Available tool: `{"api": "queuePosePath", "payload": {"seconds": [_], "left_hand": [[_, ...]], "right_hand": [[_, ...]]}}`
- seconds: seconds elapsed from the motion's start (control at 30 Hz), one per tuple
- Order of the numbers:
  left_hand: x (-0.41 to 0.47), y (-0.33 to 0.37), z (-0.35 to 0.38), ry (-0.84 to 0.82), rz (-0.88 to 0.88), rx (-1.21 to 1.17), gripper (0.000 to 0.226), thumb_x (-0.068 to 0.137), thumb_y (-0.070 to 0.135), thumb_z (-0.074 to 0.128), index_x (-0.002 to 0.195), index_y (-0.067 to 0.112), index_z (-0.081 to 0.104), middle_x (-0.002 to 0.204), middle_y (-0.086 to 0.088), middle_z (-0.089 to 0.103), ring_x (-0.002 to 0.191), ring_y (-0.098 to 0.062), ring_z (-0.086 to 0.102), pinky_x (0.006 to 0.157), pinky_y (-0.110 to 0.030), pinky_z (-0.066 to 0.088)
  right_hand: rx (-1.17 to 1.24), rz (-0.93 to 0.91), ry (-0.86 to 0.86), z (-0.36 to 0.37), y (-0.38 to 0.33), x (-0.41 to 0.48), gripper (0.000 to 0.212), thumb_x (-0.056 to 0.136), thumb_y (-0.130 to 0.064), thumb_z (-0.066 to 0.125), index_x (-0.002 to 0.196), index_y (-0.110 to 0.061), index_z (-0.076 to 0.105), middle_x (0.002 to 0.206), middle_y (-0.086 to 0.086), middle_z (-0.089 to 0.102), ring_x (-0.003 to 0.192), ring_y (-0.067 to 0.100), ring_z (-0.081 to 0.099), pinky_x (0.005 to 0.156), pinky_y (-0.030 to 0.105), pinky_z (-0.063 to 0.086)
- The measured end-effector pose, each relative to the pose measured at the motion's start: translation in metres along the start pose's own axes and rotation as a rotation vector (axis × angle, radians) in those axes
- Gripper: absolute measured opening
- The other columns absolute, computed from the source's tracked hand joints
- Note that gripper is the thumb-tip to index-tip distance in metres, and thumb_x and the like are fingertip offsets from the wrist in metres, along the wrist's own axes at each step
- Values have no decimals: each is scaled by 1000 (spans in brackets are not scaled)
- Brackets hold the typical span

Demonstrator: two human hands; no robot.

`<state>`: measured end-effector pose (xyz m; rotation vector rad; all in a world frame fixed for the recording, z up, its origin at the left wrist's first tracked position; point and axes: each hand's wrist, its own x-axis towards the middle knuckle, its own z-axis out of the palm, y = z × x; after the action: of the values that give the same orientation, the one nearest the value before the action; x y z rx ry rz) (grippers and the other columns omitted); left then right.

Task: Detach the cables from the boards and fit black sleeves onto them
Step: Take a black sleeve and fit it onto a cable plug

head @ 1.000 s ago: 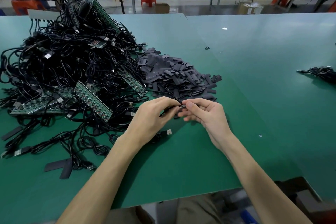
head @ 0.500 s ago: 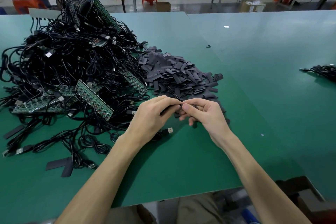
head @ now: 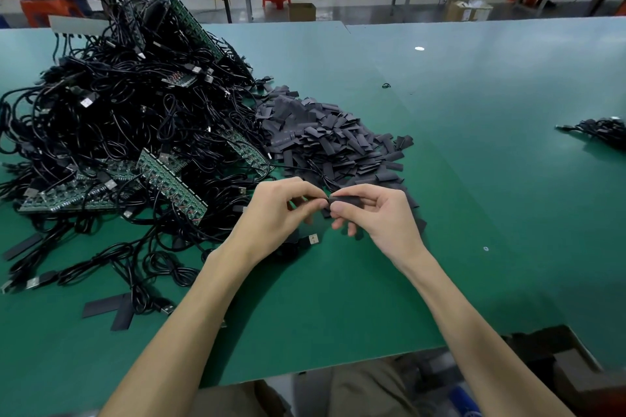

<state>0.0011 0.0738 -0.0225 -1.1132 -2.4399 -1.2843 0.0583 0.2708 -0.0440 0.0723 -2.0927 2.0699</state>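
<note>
Currently, left hand [head: 274,210]: thumb and forefinger pinch the end of a thin black cable [head: 294,166], right at the mouth of the sleeve.
Right hand [head: 379,213]: thumb and forefinger grasp a black sleeve [head: 346,201], held level; the other fingers are loosely curled beneath.
Contact: fingertips of both hands meet at the sleeve's left end; how far the cable end sits inside, cannot tell.
Cable run: leaves the pinch toward 11 o'clock and crosses the near edge of the sleeve pile.
USB plug [head: 313,240]: lies on the table under the left hand, at 6 o'clock from its fingers.
Sleeve pile [head: 325,139]: loose heap of flat black pieces at 12 o'clock from the hands, touching the cable heap's right side.
Cable heap [head: 118,118]: large black tangle at 10 o'clock, boards mixed in.
Boards [head: 171,186]: green strips, one tilted at the heap's near edge, another propped at its top.
Stray sleeves [head: 115,310]: two flat pieces crossed at 8 o'clock.
Small bundle [head: 599,130]: black cables at 2 o'clock, well apart.
Table [head: 338,298]: green mat surface.
</note>
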Motion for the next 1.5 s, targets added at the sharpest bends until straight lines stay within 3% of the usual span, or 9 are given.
{"api": "queuePosePath", "payload": {"seconds": [0.13, 0.4, 0.7, 0.9, 1.0, 1.13, 1.27, 1.37, 1.5], "left_hand": [[-1, 2, 0, 11, 13, 9, 2, 90, 17, 78, 91, 15, 79, 73, 17, 68, 63, -7, 67, 66, -12, 44], [-2, -3, 2, 13, -2, 6, 1, 88, 15, 79, 89, 15, 80, 68, 27, 66, 61, -3, 65, 65, -5, 39], [-2, -8, 5, 17, -22, -13, 2, 89, 17, 78, 88, 19, 79, 69, 21, 70, 57, 1, 64, 60, -4, 37], [-2, -10, 4, 59, -73, -8, 5, 91, 23, 78, 87, 27, 76, 65, 14, 69, 57, -5, 64, 60, -14, 43], [-2, -7, 4, 62, -85, -13, 3, 90, 25, 79, 89, 25, 76, 67, 13, 69, 58, -8, 66, 60, -19, 48], [-1, -1, 4, -15, -133, -52, 5, 89, 27, 80, 91, 25, 76, 75, 22, 70, 61, -7, 68, 59, -19, 51], [0, -1, -7, -197, -225, 127, 21, 88, 42, 78, 105, 30, 73, 90, 20, 69, 81, 3, 63, 74, -19, 49], [-5, 3, -23, -186, -275, 40, 37, 85, 42, 80, 117, 32, 65, 96, 17, 68, 81, 4, 63, 73, -13, 49], [-9, 8, -41, -281, -373, -71, 32, 86, 33, 81, 113, 21, 69, 95, 6, 75, 86, -7, 71, 83, -29, 57]], "right_hand": [[-4, -8, -16, 1, 1, 0, 14, 85, -7, 82, 96, -16, 80, 78, 15, 77, 64, 29, 73, 59, 27, 57], [-55, 12, -23, 2, 0, -2, 14, 86, -4, 81, 99, -9, 78, 76, 14, 77, 64, 29, 74, 59, 28, 57], [-62, 24, -18, 3, -2, -4, 15, 86, -2, 80, 100, -8, 77, 74, 16, 76, 63, 28, 72, 61, 30, 58], [27, 38, 15, 1, -3, -2, 17, 96, -10, 70, 112, -3, 71, 80, 15, 77, 65, 30, 72, 61, 32, 58], [47, 39, 46, -1, 0, 0, 15, 103, -7, 59, 103, 4, 68, 75, 15, 75, 60, 27, 71, 53, 28, 54], [34, -2, 112, -2, -1, -1, 13, 103, -6, 59, 95, -3, 69, 72, 14, 74, 58, 25, 70, 52, 27, 53], [147, 12, 289, -7, -4, 0, 12, 102, -8, 62, 95, -2, 69, 71, 12, 73, 56, 21, 67, 51, 24, 50], [334, 82, 324, -10, -10, 0, 12, 102, -12, 62, 95, -5, 69, 73, 9, 71, 58, 17, 64, 52, 23, 50], [658, 168, 268, -14, -20, 0, 8, 98, -13, 64, 92, -10, 69, 80, 6, 72, 64, 12, 64, 58, 19, 54]]}}
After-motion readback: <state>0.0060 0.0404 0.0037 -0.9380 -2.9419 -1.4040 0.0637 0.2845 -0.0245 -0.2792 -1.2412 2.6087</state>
